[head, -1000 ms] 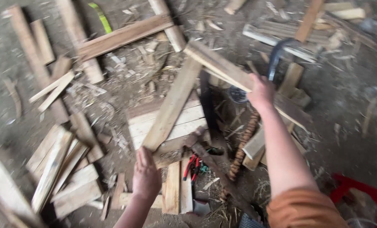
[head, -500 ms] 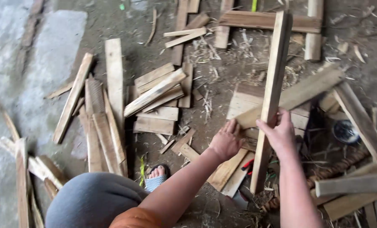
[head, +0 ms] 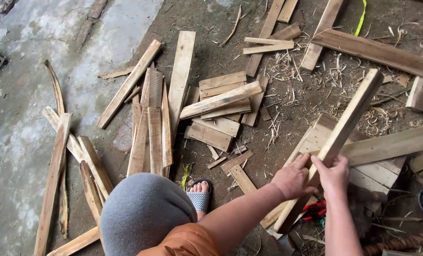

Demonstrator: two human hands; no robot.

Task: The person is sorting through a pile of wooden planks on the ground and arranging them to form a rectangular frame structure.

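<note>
Down near the lower right, both bare hands grip one long pale wooden slat (head: pixel 344 128). The left hand (head: pixel 293 179) wraps its fingers around the slat from the left side, and the right hand (head: pixel 334 173) clasps it from the right, just beside the left, so the two hands close on the same lower stretch of the wood. Most of the slat lies above the grip; only a short length runs on below the hands to the dirt floor (head: pixel 211 52).

Its long axis runs on a slant, from the lower end near the red-handled tool (head: pixel 316 211) up and to the right, where the squared top end points toward a broad dark plank (head: pixel 377 53). Behind the slat lies a flat stack of light boards (head: pixel 368 175). To the left, the person's grey-clad knee (head: pixel 142 213) and a sandalled foot (head: pixel 199 192) sit near a scatter of short wooden offcuts (head: pixel 218 106).
</note>
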